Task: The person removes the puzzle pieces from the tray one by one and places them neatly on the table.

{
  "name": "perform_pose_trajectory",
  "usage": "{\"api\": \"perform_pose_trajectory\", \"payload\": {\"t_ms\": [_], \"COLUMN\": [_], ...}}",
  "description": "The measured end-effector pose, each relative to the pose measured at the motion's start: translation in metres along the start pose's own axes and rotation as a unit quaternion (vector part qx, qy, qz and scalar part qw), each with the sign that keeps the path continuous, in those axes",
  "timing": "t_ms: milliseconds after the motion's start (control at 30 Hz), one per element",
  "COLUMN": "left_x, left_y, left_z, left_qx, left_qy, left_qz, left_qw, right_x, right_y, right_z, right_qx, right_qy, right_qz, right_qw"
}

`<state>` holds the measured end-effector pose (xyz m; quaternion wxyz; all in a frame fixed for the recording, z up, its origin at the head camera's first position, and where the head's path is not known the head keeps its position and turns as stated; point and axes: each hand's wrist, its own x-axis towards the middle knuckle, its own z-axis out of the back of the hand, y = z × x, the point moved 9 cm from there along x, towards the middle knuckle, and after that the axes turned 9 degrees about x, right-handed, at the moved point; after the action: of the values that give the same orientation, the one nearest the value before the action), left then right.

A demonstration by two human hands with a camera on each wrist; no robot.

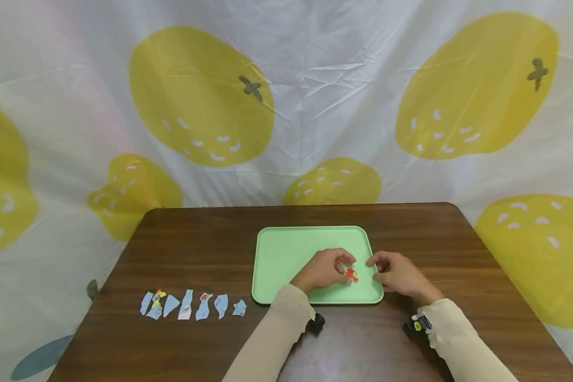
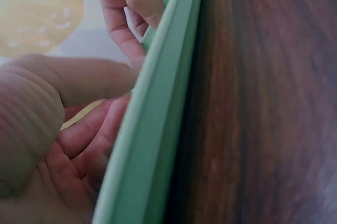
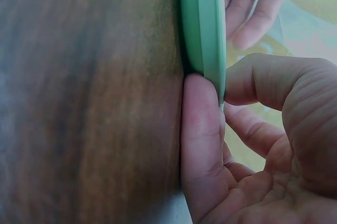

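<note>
A light green tray lies on the brown table. Over its right part is my left hand, thumb and forefinger curled about a small red and yellow cut-out piece, which it holds at the fingertips. My right hand is at the tray's right edge, thumb and forefinger parted with nothing between them. In the right wrist view the little finger lies along the table against the tray's outer side, and the thumb is right at the rim. The tray wall hides the cut-out piece in both wrist views.
Several light blue cut-out pieces lie in a row on the table, left of the tray. Some carry red or yellow patches. A white curtain printed with yellow fruit hangs behind the table.
</note>
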<state>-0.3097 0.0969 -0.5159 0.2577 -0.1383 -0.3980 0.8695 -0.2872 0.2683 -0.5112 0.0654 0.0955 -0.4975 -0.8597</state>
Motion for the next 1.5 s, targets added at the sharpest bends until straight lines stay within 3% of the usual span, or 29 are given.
{"api": "perform_pose_trajectory", "payload": {"t_ms": [167,367,667,933,1067,1300,1500], "left_x": [-0.001,-0.002,-0.008,-0.016,-0.022,-0.033,-0.043], "left_y": [-0.001,-0.001,0.003,0.007,0.002,-0.002,0.006], "left_z": [0.003,0.002,0.008,0.021,0.031,0.054,0.070], "left_qx": [0.035,0.035,0.063,-0.037,-0.076,-0.058,-0.068], "left_qy": [-0.007,-0.001,-0.005,-0.014,-0.019,-0.035,-0.046], "left_qz": [0.000,-0.001,-0.032,-0.017,-0.026,-0.057,-0.048], "left_qw": [0.9994,0.9994,0.9975,0.9991,0.9966,0.9961,0.9955], "right_x": [0.001,0.001,0.001,0.000,0.001,-0.001,-0.002], "right_y": [0.002,0.001,-0.002,-0.003,-0.002,0.000,0.001], "right_z": [-0.003,-0.006,-0.005,-0.002,-0.002,-0.001,-0.003], "right_qx": [0.000,0.008,0.004,0.000,0.001,0.003,0.004], "right_qy": [0.002,0.006,0.005,0.000,0.001,0.002,0.009], "right_qz": [0.004,0.001,0.000,-0.005,-0.005,-0.004,-0.008], "right_qw": [1.0000,1.0000,1.0000,1.0000,1.0000,1.0000,0.9999]}}
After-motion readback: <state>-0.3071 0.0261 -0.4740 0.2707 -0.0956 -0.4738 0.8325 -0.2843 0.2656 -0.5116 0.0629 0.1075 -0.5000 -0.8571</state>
